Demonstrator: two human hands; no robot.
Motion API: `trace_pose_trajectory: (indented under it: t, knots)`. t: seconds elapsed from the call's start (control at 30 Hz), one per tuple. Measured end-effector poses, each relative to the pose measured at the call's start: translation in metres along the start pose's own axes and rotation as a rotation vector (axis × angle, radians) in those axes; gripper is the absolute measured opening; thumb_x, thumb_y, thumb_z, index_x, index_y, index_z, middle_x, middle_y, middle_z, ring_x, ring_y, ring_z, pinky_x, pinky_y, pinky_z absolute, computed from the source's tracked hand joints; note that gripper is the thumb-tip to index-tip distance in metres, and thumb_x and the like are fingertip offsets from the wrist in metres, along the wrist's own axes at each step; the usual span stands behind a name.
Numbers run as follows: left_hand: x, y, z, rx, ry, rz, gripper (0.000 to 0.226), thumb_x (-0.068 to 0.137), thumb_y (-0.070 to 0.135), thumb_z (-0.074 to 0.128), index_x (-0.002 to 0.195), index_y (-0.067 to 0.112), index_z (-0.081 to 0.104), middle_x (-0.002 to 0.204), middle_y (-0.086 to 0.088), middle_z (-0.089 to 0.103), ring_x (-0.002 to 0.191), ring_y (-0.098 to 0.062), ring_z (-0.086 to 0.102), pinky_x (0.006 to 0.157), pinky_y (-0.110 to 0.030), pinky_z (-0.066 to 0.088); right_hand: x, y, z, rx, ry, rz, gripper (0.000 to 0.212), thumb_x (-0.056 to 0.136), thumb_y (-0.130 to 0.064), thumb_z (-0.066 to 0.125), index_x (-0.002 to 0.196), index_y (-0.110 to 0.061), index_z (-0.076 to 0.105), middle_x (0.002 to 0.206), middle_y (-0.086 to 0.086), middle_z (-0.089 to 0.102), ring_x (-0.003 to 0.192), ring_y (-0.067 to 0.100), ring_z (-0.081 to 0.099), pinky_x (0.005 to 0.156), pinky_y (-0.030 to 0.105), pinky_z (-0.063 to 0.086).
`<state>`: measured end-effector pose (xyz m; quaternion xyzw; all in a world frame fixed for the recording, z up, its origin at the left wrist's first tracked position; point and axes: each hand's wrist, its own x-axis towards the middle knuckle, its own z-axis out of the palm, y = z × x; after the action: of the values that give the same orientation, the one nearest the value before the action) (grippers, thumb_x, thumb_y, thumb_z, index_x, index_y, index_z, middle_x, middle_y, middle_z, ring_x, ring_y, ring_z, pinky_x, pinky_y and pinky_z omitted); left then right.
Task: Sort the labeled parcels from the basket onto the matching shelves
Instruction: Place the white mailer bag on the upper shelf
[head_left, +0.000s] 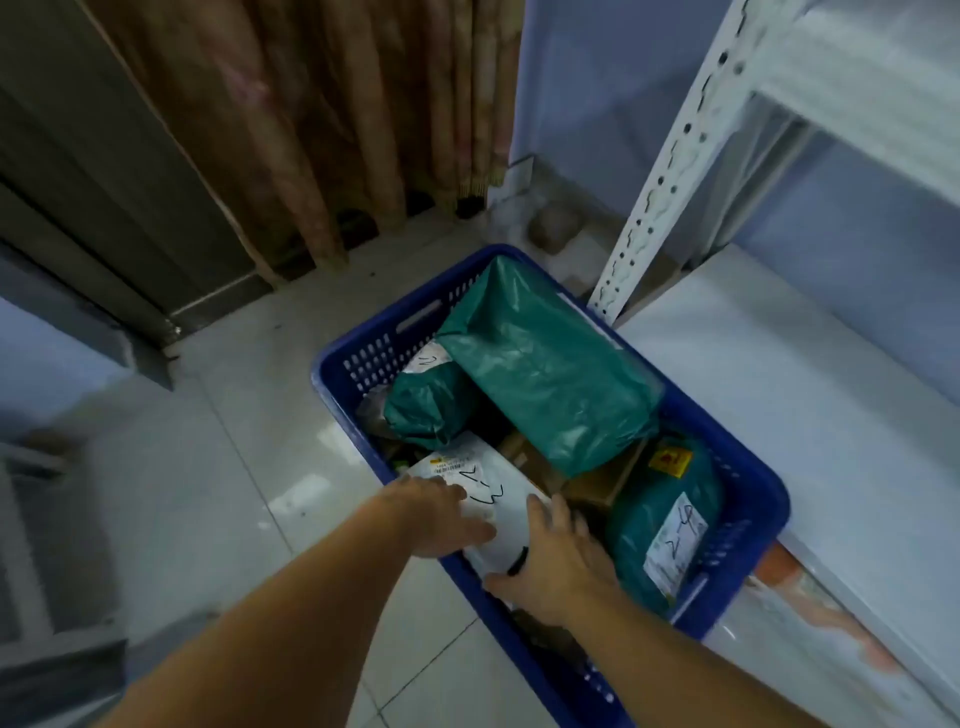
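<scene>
Head view. A blue plastic basket (748, 499) is standing on the tiled floor (208, 467) beside a white metal shelving unit (670, 171), and it is holding several parcels, so the sorting is judged to be at an early or middle stage. Both hands are reaching into the near end of the basket for a white parcel (493, 493) bearing a handwritten mark whose reading is uncertain. The left hand (441, 514) is lying on the parcel's left edge with fingers nearly straight, a released grip that is pressing rather than clasping. The right hand (556, 566) is curling its thumb and fingers round the parcel's right edge, a grip grasping the white parcel. A large green parcel (545, 364) is lying across the basket's far half, a smaller rolled green parcel (423, 408) is sitting to its left, and a third green parcel with a white label (670, 525) is leaning against the right wall. The visible lower shelf (805, 389) is showing no parcels. Most parcels therefore appear to be awaiting placement.
</scene>
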<state>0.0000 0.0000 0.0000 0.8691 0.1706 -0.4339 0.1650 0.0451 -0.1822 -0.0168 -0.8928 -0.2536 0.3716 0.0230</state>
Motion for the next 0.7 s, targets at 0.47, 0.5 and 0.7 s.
trace_pose_trajectory:
  t: [0.47, 0.5, 0.7]
  knots:
    - [-0.035, 0.009, -0.014, -0.005, 0.010, 0.018, 0.081, 0.083, 0.083, 0.038, 0.147, 0.034, 0.043, 0.151, -0.002, 0.046, 0.135, -0.029, 0.043, 0.109, -0.040, 0.033, -0.021, -0.012, -0.030, 0.032, 0.044, 0.045, 0.101, 0.067, -0.064, 0.072, 0.146, -0.025, 0.021, 0.143, 0.005, 0.018, 0.121, 0.028, 0.032, 0.079, 0.034, 0.046]
    - [-0.047, 0.010, -0.023, 0.002, 0.020, 0.015, 0.081, 0.084, 0.083, 0.037, 0.147, 0.032, 0.043, 0.151, -0.002, 0.046, 0.134, -0.029, 0.045, 0.108, -0.040, 0.033, -0.033, -0.013, -0.043, 0.020, 0.037, 0.042, 0.102, 0.066, -0.063, 0.072, 0.146, -0.025, 0.021, 0.145, 0.005, 0.016, 0.122, 0.029, 0.032, 0.080, 0.035, 0.046]
    - [-0.135, 0.026, -0.107, 0.051, 0.069, 0.009, 0.086, 0.087, 0.082, 0.037, 0.154, 0.029, 0.034, 0.156, -0.003, 0.041, 0.140, -0.029, 0.042, 0.114, -0.043, 0.031, -0.108, -0.010, -0.145, -0.025, 0.066, -0.027, 0.101, 0.068, -0.062, 0.072, 0.147, -0.025, 0.022, 0.148, 0.004, 0.015, 0.126, 0.029, 0.032, 0.084, 0.037, 0.047]
